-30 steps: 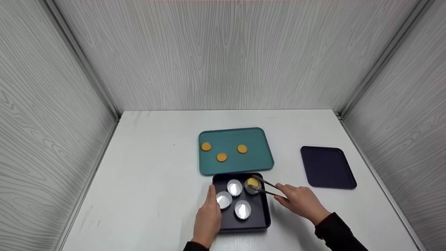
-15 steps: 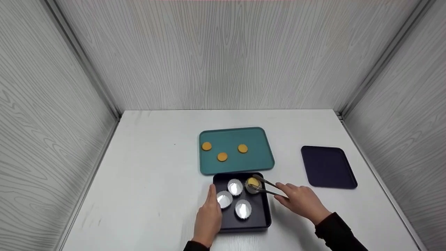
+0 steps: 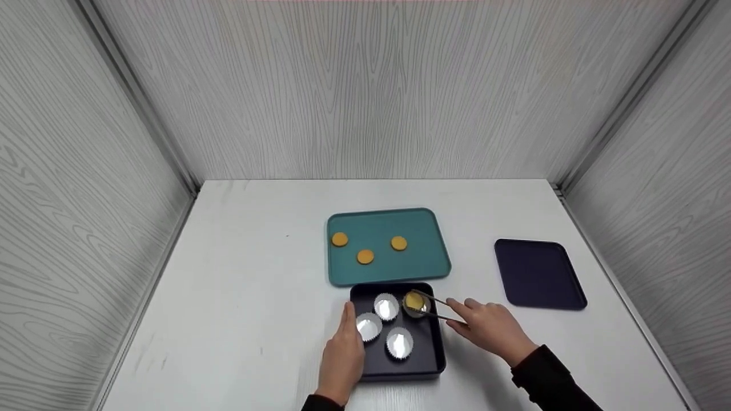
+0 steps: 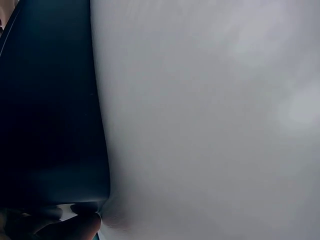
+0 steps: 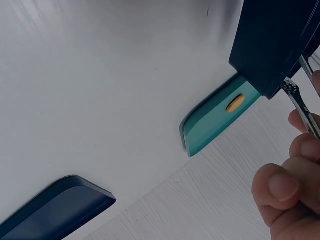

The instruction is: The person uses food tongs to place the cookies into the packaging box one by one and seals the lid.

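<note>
While I have the left hand (image 3: 342, 357) straight-fingered against the box (image 3: 424, 357) at nine o'clock, the right hand (image 3: 490, 329) grips tongs (image 5: 300, 103) astride the one-o'clock disc (image 3: 414, 300) inside.

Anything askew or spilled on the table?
Nothing looks spilled or damaged. Only the green tray seems slightly askew: its far edge slants against the back edge of the table. The cups in the box stand open side up.

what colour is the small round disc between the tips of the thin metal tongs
Golden yellow; the small round disc shows best in the head view.
</note>
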